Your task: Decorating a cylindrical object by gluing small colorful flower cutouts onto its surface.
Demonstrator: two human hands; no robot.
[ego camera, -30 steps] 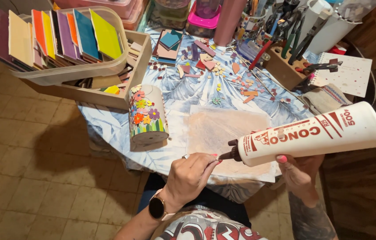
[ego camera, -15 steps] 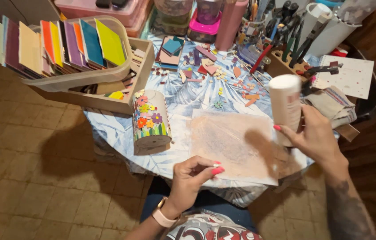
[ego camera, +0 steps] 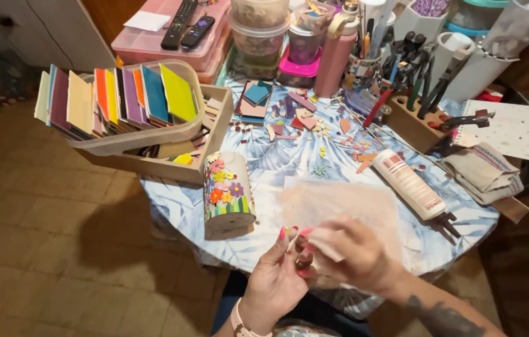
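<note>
My left hand (ego camera: 279,273) and my right hand (ego camera: 353,254) meet at the near edge of the table, over a pale sheet of paper (ego camera: 346,206). My right hand grips a small white wad of tissue (ego camera: 326,241) and presses it against the fingertips of my left hand. A white glue tube (ego camera: 410,185) lies on its side on the table to the right of the paper, with its nozzle pointing toward the near edge. A cylinder decorated with mosaic flowers (ego camera: 227,195) lies on the table left of the paper.
A tray of coloured tiles (ego camera: 116,105) sits on a wooden box (ego camera: 171,161) at the left. Loose tile pieces (ego camera: 314,125) are scattered on the blue patterned cloth. Tools in a holder (ego camera: 409,75), jars, a pink bottle (ego camera: 334,59) and folded cloths (ego camera: 483,171) crowd the back and right.
My right hand has put the glue tube down on the table and come over to my left hand, now holding a tissue against its fingers.
</note>
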